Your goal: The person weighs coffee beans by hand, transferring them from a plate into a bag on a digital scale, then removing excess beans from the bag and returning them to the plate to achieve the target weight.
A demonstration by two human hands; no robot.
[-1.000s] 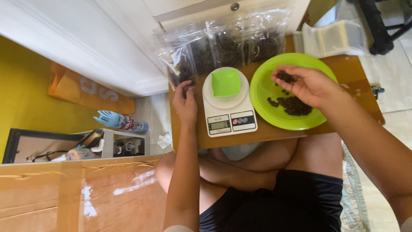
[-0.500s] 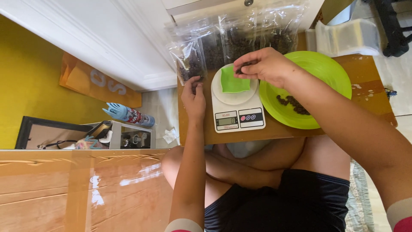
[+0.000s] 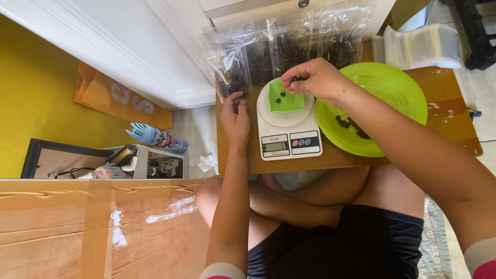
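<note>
A white kitchen scale (image 3: 289,132) stands on a low wooden table (image 3: 439,119), with a small green dish (image 3: 285,101) on its platform holding a few dark beans. My right hand (image 3: 315,80) hovers over the dish with fingers pinched on some dark beans. My left hand (image 3: 235,119) rests on the table left of the scale, fingers curled, touching a clear bag of dark beans (image 3: 230,75). A lime green plate (image 3: 380,106) with a small heap of dark beans lies right of the scale.
Several clear bags of dark beans (image 3: 299,41) lean in a row against a white door behind the table. A stack of empty clear bags (image 3: 421,46) lies at the far right. A spray can (image 3: 155,137) and a wooden board (image 3: 98,227) are at left.
My right hand moved from the green plate to above the small dish on the scale, and dark beans now lie in the dish. My left hand stayed beside the scale.
</note>
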